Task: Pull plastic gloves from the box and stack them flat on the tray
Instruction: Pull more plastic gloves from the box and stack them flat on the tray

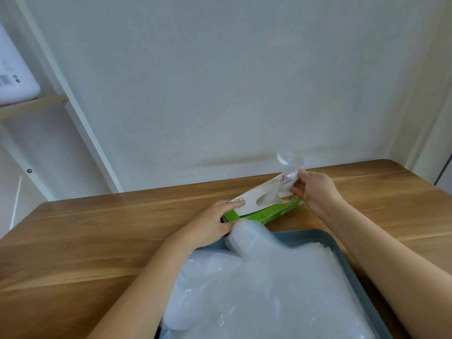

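Observation:
A green and white glove box [263, 206] lies on the wooden table, its slot facing up. My left hand [212, 223] grips the box's near left end. My right hand [314, 189] pinches a clear plastic glove [288, 172] that stretches up out of the slot at the box's right end. Nearer to me, a grey-blue tray [308, 237] holds a flat stack of clear gloves [269, 289], whose fingers hang over the tray's left and far rims.
The wooden table [97, 241] runs to a white wall at the back. A white shelf frame [73, 106] with a wooden shelf and a white object stands at the left. The table's right corner lies beyond my right arm.

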Demonstrator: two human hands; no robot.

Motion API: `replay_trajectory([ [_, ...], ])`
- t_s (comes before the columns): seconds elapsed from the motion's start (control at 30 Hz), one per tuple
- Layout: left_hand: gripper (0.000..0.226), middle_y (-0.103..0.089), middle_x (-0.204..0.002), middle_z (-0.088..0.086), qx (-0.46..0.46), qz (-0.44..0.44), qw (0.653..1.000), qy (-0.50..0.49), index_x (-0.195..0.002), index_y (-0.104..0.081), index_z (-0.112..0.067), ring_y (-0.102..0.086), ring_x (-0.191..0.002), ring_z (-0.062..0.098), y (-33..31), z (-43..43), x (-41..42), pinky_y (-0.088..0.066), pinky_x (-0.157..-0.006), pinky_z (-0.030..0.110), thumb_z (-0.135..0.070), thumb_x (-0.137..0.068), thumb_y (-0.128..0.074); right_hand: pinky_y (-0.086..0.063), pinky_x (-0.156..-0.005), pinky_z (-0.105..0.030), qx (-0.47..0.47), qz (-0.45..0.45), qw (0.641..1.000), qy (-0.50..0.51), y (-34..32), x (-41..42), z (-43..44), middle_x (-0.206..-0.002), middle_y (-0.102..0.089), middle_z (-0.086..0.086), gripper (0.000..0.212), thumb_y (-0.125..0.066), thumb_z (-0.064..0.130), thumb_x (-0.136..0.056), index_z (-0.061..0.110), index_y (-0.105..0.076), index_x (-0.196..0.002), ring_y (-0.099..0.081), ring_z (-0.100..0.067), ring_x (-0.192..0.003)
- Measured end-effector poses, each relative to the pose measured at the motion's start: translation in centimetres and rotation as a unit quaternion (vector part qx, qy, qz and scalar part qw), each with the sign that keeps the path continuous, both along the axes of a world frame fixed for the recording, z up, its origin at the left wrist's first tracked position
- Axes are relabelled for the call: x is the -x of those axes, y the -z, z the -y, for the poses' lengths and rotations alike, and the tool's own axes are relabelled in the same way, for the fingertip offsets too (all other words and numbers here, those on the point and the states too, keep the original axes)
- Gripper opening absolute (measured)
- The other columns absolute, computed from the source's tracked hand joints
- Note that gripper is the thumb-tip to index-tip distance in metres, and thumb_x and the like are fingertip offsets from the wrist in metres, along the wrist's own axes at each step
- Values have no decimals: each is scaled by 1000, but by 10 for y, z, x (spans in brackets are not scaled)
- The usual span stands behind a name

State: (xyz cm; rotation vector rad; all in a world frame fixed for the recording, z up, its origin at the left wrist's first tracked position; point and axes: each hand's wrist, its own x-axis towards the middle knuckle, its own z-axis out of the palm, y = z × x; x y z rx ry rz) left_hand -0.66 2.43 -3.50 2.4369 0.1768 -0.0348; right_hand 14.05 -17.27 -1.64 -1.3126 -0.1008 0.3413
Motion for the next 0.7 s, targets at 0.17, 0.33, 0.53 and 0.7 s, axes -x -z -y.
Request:
replay_trajectory([
  [0.17,48,-32,-149,-11,-5,2,1000,2,-143,-39,-40,-29,-136,4,0,0,0,-19,-101,11,-35,-97,-53,-53,-76,-25,221,160,959,-82,-9,1,4,-102,-68,-5,47,-71,41,-82,7,-55,-110,-66,-12,-87],
  [0.33,49,-32,-143,-15,-8,0,1000,5,-144,-38,-40,-30,-129,0,1,0,-1,-19,-97,10,-35,-98,-52,-37,-57,-24,309,236,920,-57,-10,-7,9,-61,-55,3,23,-59,3,-85,11,-62,-63,-49,-18,-61],
  [0.53,48,-35,-144,-14,-9,2,1000,0,-142,-40,-40,-33,-127,0,2,-1,-2,-22,-98,10,-35,-96,-54,-53,-78,-29,180,163,970,-33,-40,-12,20,-76,-70,-10,7,-71,9,-83,6,-73,-77,-63,-19,-73],
  [0.7,49,-38,-144,-12,-9,4,1000,2,-141,-41,-40,-37,-125,2,0,-1,-3,-25,-96,10,-37,-95,-56,-56,-69,-22,200,185,960,-63,-51,-10,25,-64,-71,0,12,-68,4,-86,8,-71,-75,-66,-14,-66],
])
